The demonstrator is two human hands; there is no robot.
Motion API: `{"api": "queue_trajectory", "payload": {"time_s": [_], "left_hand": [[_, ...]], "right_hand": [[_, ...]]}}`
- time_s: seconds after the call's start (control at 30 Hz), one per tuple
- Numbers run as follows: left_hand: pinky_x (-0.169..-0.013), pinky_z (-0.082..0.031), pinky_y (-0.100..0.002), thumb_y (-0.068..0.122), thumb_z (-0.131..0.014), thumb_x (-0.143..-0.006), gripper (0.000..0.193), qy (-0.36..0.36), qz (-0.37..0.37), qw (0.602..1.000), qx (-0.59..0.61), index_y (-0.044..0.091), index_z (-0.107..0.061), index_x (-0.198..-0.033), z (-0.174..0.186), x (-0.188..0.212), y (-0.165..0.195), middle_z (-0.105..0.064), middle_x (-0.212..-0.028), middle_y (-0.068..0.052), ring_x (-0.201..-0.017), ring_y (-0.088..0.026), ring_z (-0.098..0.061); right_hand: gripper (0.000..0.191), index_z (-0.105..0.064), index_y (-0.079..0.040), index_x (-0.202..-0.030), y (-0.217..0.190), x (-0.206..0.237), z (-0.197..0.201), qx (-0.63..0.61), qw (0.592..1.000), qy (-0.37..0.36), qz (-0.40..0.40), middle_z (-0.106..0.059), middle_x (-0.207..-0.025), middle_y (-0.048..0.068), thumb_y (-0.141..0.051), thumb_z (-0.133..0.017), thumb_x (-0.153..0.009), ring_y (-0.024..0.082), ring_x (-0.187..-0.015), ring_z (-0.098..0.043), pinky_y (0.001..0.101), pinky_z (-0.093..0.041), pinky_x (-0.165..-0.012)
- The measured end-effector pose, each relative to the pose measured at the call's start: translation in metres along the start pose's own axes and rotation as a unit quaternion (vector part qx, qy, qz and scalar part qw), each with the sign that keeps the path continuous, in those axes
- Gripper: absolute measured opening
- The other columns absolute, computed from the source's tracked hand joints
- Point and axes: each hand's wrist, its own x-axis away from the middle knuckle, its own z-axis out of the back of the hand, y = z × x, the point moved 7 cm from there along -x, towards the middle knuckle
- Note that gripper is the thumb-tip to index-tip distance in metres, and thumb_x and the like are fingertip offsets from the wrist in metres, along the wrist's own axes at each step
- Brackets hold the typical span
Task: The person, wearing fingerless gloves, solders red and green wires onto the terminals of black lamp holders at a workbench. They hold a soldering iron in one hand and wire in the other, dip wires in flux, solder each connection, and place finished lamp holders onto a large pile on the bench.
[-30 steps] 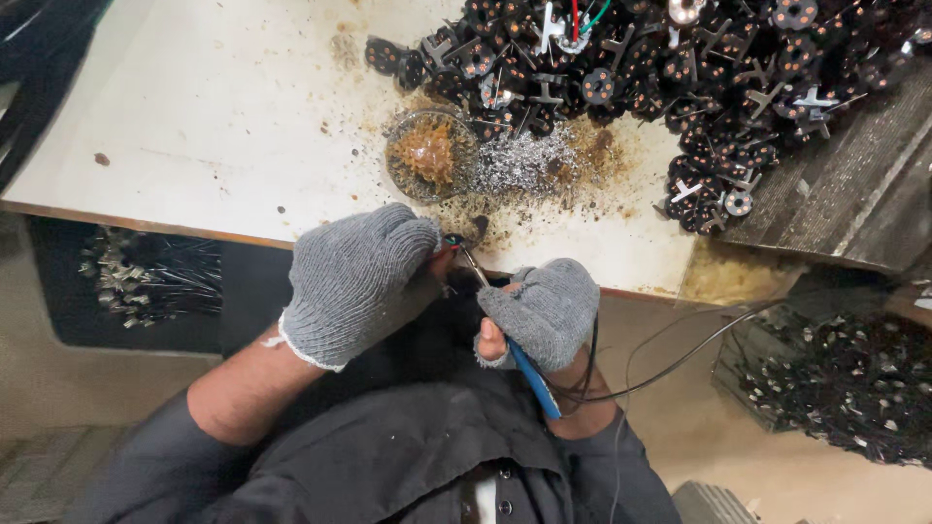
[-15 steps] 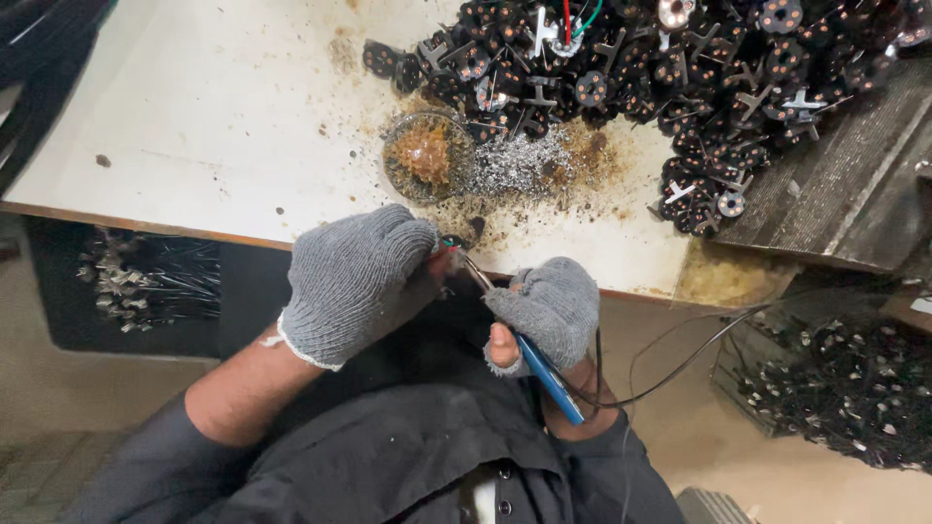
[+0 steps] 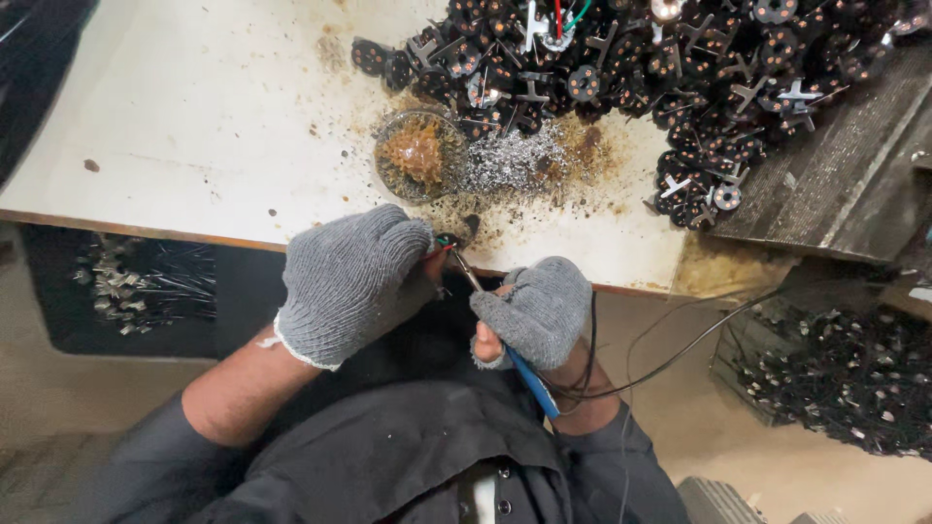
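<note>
Blue-handled soldering iron (image 3: pixel 529 380) — thin metal tip

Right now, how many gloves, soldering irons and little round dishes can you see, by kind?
Gloves: 2, one on the left hand, one on the right hand
Soldering iron: 1, blue handle, in the right hand
Round dish: 1, on the table
Total: 4

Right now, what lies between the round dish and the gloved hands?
In the head view, dark debris on the table edge separates dish from the left hand and right hand.
</note>
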Motion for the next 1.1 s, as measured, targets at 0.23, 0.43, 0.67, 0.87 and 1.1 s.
{"api": "queue_trajectory", "payload": {"time_s": [0.23,0.43,0.67,0.87,1.1], "left_hand": [[-0.052,-0.046,-0.043,0.030,-0.079,-0.085,0.024,0.000,-0.005,1.000,0.003,0.017,-0.061,-0.076,-0.002,0.002,0.000,-0.058,-0.072,-0.005,-0.062,-0.027,-0.064],[-0.051,-0.045,-0.043,0.030,-0.078,-0.084,0.023,0.001,-0.008,1.000,-0.001,0.018,-0.061,-0.075,-0.003,0.002,-0.002,-0.058,-0.072,-0.005,-0.062,-0.027,-0.064],[-0.051,-0.045,-0.044,0.030,-0.076,-0.084,0.022,-0.004,-0.008,1.000,-0.004,0.018,-0.061,-0.075,-0.005,0.004,-0.003,-0.059,-0.072,-0.005,-0.062,-0.028,-0.064],[-0.050,-0.045,-0.044,0.031,-0.077,-0.084,0.023,-0.007,-0.014,1.000,-0.014,0.017,-0.060,-0.075,-0.006,0.003,-0.003,-0.058,-0.071,-0.006,-0.062,-0.028,-0.064],[-0.050,-0.045,-0.043,0.031,-0.077,-0.085,0.023,-0.007,-0.011,1.000,-0.001,0.017,-0.061,-0.076,-0.004,0.003,-0.003,-0.058,-0.071,-0.005,-0.061,-0.028,-0.064]], "right_hand": [[0.016,-0.075,-0.011,-0.097,-0.006,-0.005,0.007,-0.014,1.000,0.021,-0.016,-0.066,-0.077,0.002,-0.024,-0.074,-0.088,0.025,-0.067,-0.061,0.0420,-0.044,-0.062],[0.014,-0.076,-0.009,-0.093,-0.002,-0.008,0.010,-0.038,0.998,0.033,-0.036,-0.064,-0.076,0.003,-0.022,-0.073,-0.089,0.026,-0.067,-0.063,0.0420,-0.047,-0.063],[0.025,-0.072,-0.003,-0.088,0.006,-0.003,0.019,-0.073,0.977,0.148,-0.134,-0.062,-0.074,0.007,-0.027,-0.069,-0.092,0.029,-0.067,-0.061,0.0422,-0.049,-0.066],[0.031,-0.070,-0.006,-0.089,0.007,-0.001,0.014,-0.071,0.969,0.143,-0.187,-0.065,-0.079,0.009,-0.035,-0.070,-0.098,0.030,-0.074,-0.065,0.0414,-0.051,-0.069],[0.030,-0.069,-0.005,-0.092,0.011,0.001,0.014,-0.109,0.958,0.139,-0.226,-0.065,-0.079,0.009,-0.035,-0.070,-0.098,0.027,-0.072,-0.066,0.0400,-0.053,-0.068]]}}
